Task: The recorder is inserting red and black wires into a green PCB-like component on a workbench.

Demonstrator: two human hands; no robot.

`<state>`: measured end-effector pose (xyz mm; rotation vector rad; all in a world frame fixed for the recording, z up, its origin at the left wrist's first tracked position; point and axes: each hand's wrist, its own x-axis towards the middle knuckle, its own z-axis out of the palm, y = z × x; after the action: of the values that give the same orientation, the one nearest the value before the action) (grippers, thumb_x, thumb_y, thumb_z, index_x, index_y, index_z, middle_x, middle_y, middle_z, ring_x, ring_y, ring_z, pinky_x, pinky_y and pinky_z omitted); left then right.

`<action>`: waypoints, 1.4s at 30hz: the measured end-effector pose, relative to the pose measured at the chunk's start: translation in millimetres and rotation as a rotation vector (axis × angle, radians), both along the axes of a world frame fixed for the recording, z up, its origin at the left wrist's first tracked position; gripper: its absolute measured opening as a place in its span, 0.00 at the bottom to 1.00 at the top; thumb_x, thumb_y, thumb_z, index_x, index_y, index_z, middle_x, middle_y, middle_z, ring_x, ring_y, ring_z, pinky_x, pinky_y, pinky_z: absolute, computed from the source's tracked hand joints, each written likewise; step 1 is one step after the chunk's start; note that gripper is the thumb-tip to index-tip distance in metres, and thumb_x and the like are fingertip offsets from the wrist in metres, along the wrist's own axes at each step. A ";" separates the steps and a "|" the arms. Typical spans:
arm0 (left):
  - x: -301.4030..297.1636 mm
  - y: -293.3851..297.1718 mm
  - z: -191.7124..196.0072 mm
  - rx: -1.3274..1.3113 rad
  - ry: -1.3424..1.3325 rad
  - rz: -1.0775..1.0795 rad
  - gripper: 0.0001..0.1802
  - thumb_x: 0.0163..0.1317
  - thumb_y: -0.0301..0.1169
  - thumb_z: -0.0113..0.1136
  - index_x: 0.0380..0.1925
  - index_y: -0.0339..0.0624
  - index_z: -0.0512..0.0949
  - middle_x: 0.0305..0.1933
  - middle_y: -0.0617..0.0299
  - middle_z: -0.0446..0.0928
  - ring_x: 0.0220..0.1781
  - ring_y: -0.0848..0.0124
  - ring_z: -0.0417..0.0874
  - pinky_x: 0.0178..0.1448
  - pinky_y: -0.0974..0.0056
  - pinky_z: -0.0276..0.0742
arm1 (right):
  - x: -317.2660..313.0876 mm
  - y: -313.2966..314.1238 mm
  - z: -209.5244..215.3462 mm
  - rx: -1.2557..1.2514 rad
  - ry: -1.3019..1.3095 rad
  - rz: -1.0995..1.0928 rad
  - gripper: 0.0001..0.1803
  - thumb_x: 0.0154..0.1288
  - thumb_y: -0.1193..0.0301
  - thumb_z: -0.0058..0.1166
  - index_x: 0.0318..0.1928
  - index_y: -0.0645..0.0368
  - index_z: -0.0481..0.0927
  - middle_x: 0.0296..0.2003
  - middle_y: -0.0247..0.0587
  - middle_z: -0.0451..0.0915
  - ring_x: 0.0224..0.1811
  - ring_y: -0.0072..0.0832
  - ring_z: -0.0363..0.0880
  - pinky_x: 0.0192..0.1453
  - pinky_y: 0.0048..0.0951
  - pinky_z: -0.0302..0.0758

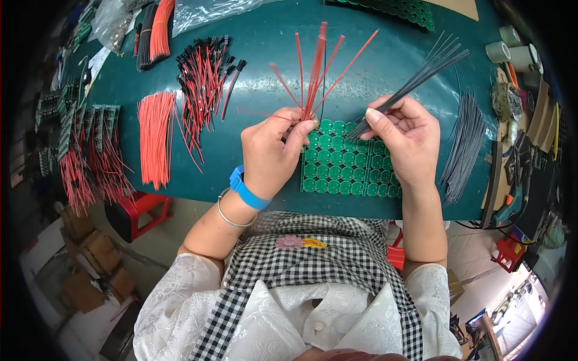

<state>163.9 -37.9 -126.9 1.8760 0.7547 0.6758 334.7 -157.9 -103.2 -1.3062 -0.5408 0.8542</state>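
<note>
Red wires (pixel 315 72) fan upward from my left hand (pixel 278 139), whose thumb and fingers pinch their lower ends. Some of these wires are smeared by motion. A bundle of black wires (pixel 415 81) slants up to the right out of my right hand (pixel 409 132), gripped between thumb and fingers. Both hands are raised over a green circuit board panel (pixel 337 171) with rows of round boards, and they partly hide its upper edge. A blue wrist strap (pixel 248 189) and a metal bangle circle my left wrist.
Loose red wires (pixel 155 141) and red-black wires with black connectors (pixel 205 90) lie on the green table (pixel 253 180) at left. Wired boards (pixel 96 150) hang over its left edge. More black wires (pixel 465 147) lie at right, near spools (pixel 512 48) and a soldering iron (pixel 512 201).
</note>
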 end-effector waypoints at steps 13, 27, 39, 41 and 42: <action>-2.5 0.6 -0.1 0.192 0.055 -0.027 0.08 0.62 0.21 0.68 0.41 0.34 0.85 0.33 0.54 0.87 0.27 0.72 0.86 0.31 0.70 0.79 | -0.4 -4.6 -1.8 -0.134 -0.082 0.091 0.06 0.64 0.80 0.65 0.41 0.69 0.84 0.33 0.35 0.85 0.32 0.17 0.83 0.37 0.19 0.81; -31.1 18.7 11.2 -0.218 0.123 -0.036 0.09 0.73 0.24 0.58 0.46 0.28 0.81 0.43 0.52 0.88 0.31 0.79 0.82 0.34 0.75 0.77 | -9.1 2.6 -11.0 -0.190 -0.398 0.071 0.07 0.61 0.78 0.66 0.39 0.66 0.86 0.33 0.41 0.87 0.31 0.21 0.86 0.34 0.21 0.82; -15.6 0.7 30.2 -0.244 0.013 -0.020 0.04 0.66 0.23 0.65 0.37 0.33 0.85 0.28 0.60 0.86 0.25 0.78 0.84 0.27 0.73 0.77 | -11.9 5.5 -12.9 -0.185 -0.442 0.114 0.10 0.60 0.79 0.67 0.42 0.66 0.86 0.33 0.43 0.86 0.31 0.22 0.86 0.34 0.23 0.82; -8.6 -4.5 31.2 -0.219 -0.006 -0.059 0.03 0.65 0.22 0.66 0.37 0.33 0.85 0.28 0.60 0.86 0.25 0.77 0.85 0.28 0.72 0.78 | -14.5 7.5 -11.4 -0.183 -0.422 0.131 0.13 0.60 0.80 0.67 0.46 0.66 0.85 0.33 0.41 0.85 0.30 0.21 0.85 0.33 0.22 0.82; -5.2 -5.9 30.4 -0.210 0.004 -0.082 0.04 0.67 0.22 0.65 0.39 0.32 0.84 0.31 0.58 0.87 0.27 0.77 0.85 0.30 0.73 0.79 | -14.7 7.8 -9.7 -0.189 -0.410 0.126 0.14 0.60 0.80 0.67 0.48 0.66 0.85 0.32 0.39 0.85 0.30 0.20 0.85 0.33 0.22 0.81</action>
<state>158.6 -43.8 -96.5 1.7066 0.7180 0.5203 320.0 -150.1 -112.9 -1.6480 -0.8886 0.7546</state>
